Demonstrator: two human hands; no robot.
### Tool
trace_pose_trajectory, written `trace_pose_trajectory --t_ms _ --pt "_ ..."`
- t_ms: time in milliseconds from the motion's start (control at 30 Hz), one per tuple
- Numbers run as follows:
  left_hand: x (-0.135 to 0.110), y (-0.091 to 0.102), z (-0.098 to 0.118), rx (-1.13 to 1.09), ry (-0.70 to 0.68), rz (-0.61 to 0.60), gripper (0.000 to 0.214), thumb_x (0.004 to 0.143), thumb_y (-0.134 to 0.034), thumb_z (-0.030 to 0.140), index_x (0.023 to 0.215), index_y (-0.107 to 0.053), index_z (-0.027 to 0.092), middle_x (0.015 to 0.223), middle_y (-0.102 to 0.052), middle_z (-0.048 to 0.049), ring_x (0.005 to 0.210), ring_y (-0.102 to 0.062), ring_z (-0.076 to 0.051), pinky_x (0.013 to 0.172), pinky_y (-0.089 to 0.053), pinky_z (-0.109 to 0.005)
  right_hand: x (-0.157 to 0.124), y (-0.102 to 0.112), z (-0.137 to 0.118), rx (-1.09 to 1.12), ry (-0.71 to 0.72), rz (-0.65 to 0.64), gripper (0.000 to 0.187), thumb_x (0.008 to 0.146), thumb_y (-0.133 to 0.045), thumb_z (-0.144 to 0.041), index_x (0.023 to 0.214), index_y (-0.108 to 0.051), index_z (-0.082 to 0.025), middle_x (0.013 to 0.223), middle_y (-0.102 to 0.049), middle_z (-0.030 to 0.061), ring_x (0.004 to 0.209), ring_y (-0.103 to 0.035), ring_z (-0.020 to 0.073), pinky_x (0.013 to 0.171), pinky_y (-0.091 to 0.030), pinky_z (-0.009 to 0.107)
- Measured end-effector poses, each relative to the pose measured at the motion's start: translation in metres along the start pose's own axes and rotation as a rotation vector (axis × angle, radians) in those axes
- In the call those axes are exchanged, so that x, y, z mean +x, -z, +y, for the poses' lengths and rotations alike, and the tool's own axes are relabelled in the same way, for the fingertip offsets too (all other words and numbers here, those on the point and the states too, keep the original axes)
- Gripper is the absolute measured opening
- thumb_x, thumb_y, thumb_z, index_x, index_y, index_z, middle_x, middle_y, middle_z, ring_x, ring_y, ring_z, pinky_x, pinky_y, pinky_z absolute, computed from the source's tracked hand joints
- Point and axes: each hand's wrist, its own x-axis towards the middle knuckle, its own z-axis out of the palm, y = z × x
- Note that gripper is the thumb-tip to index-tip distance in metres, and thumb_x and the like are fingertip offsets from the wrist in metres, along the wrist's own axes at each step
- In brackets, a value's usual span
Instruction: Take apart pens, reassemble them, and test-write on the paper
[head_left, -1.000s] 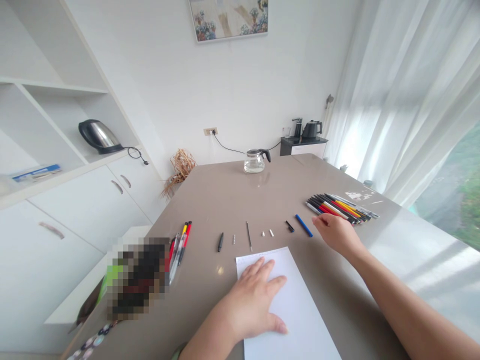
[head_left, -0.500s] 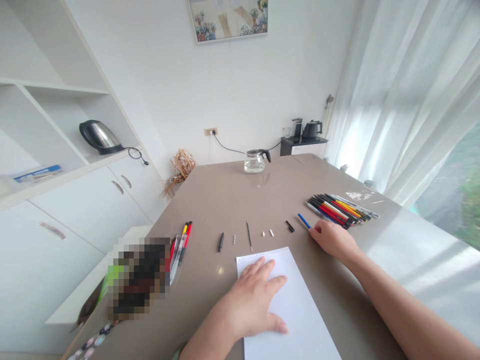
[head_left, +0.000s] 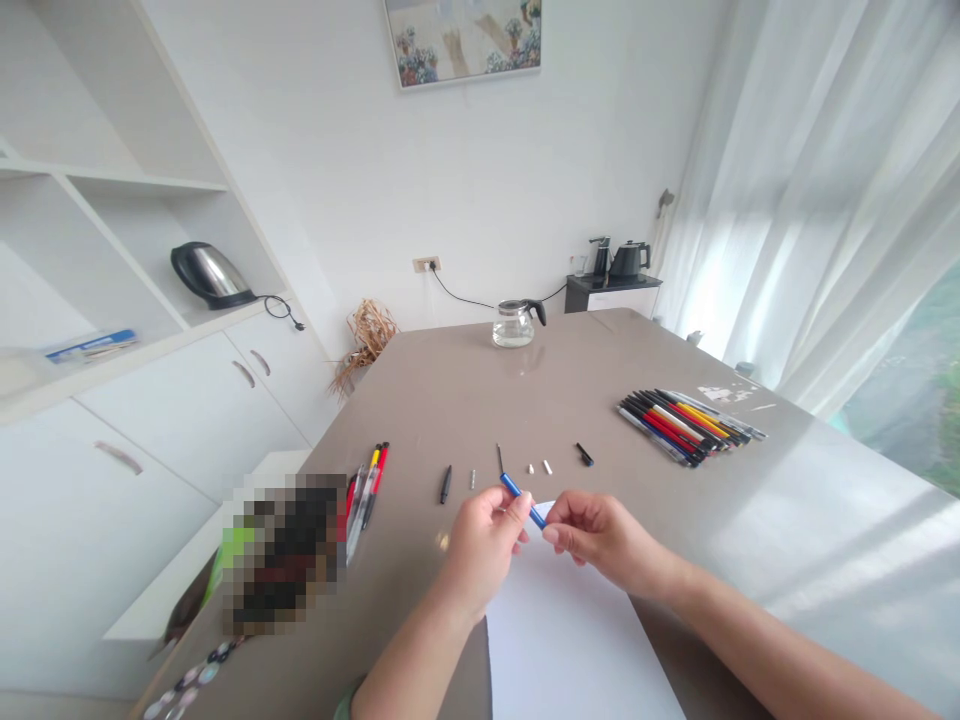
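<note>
Both hands hold a short blue pen barrel (head_left: 522,497) in the air above a white sheet of paper (head_left: 570,640). My left hand (head_left: 484,545) pinches its middle with closed fingers. My right hand (head_left: 600,538) pinches its near end. On the table just beyond lie small pen parts in a row: a black tip piece (head_left: 445,484), a tiny spring (head_left: 472,479), a thin refill (head_left: 499,459), two small white bits (head_left: 538,467) and a black cap piece (head_left: 584,454).
A bundle of several black, red, yellow and white pens (head_left: 686,415) lies at the right on the brown table (head_left: 450,400). A few more pens (head_left: 367,485) lie at the left. A glass pot (head_left: 514,324) stands at the far edge. Cabinets line the left.
My right hand took the blue barrel from the table at the right and carried it to the middle. My left hand lifted off the paper and gripped it too.
</note>
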Motion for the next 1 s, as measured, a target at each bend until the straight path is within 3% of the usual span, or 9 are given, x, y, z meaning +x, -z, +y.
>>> trace_pose_trajectory --t_ms 67,200,267,467,700,867,1000 --pt "0.001 -0.001 0.001 -0.101 0.037 0.018 0.033 0.074 -0.046 0.045 0.080 -0.055 0.014 0.068 -0.057 -0.0046 0.063 -0.054 -0.015 0.057 -0.043 -0.025 0.004 0.009 0.006 -0.125 0.023 0.101 0.026 0.077 -0.044 -0.038 0.071 -0.054 -0.016 0.059 -0.053 -0.0003 0.050 -0.045 0.0085 0.048 -0.036 0.020" --pt "0.002 -0.001 0.002 -0.254 0.076 0.067 0.031 0.075 -0.046 0.044 0.080 -0.052 0.014 0.074 -0.059 -0.0062 0.062 -0.056 -0.014 0.060 -0.045 -0.028 0.016 0.040 0.027 -0.550 0.020 0.544 0.026 0.077 -0.041 -0.037 0.071 -0.059 -0.019 0.063 -0.055 0.0007 0.058 -0.048 0.0123 0.053 -0.035 0.023" --pt "0.002 -0.001 0.001 -0.274 0.087 0.088 0.030 0.075 -0.047 0.044 0.079 -0.052 0.015 0.072 -0.058 -0.0047 0.060 -0.056 -0.013 0.057 -0.045 -0.026 0.022 0.054 0.040 -0.702 -0.038 0.647 0.025 0.076 -0.042 -0.037 0.077 -0.061 -0.021 0.072 -0.056 0.0021 0.063 -0.050 0.0136 0.057 -0.036 0.024" --pt "0.002 -0.002 -0.001 -0.246 0.094 0.088 0.032 0.074 -0.046 0.046 0.079 -0.052 0.014 0.067 -0.057 -0.0030 0.058 -0.056 -0.013 0.052 -0.043 -0.022 0.033 0.058 0.056 -0.974 -0.100 0.606 0.026 0.078 -0.042 -0.038 0.092 -0.062 -0.029 0.080 -0.054 0.0033 0.072 -0.050 0.0150 0.059 -0.034 0.023" --pt "0.003 -0.001 -0.001 -0.240 0.099 0.084 0.032 0.075 -0.046 0.045 0.080 -0.052 0.015 0.069 -0.057 -0.0034 0.059 -0.057 -0.013 0.054 -0.043 -0.024 0.031 0.048 0.051 -1.080 -0.101 0.522 0.028 0.081 -0.038 -0.033 0.076 -0.065 -0.025 0.080 -0.054 0.0042 0.080 -0.049 0.0155 0.063 -0.033 0.023" --pt "0.003 -0.001 -0.003 -0.325 0.109 0.094 0.029 0.072 -0.051 0.043 0.080 -0.053 0.014 0.071 -0.059 -0.0050 0.063 -0.058 -0.014 0.058 -0.045 -0.026 0.029 0.055 0.049 -0.970 -0.145 0.568 0.028 0.080 -0.038 -0.031 0.077 -0.064 -0.021 0.079 -0.058 0.0056 0.078 -0.052 0.0171 0.065 -0.035 0.025" --pt "0.003 0.002 -0.003 -0.448 0.117 0.061 0.026 0.071 -0.055 0.039 0.079 -0.053 0.014 0.075 -0.061 -0.0062 0.067 -0.058 -0.014 0.063 -0.044 -0.027 0.023 0.057 0.042 -0.646 -0.128 0.628 0.028 0.080 -0.037 -0.032 0.089 -0.060 -0.020 0.074 -0.062 0.0041 0.070 -0.055 0.0164 0.062 -0.039 0.026"
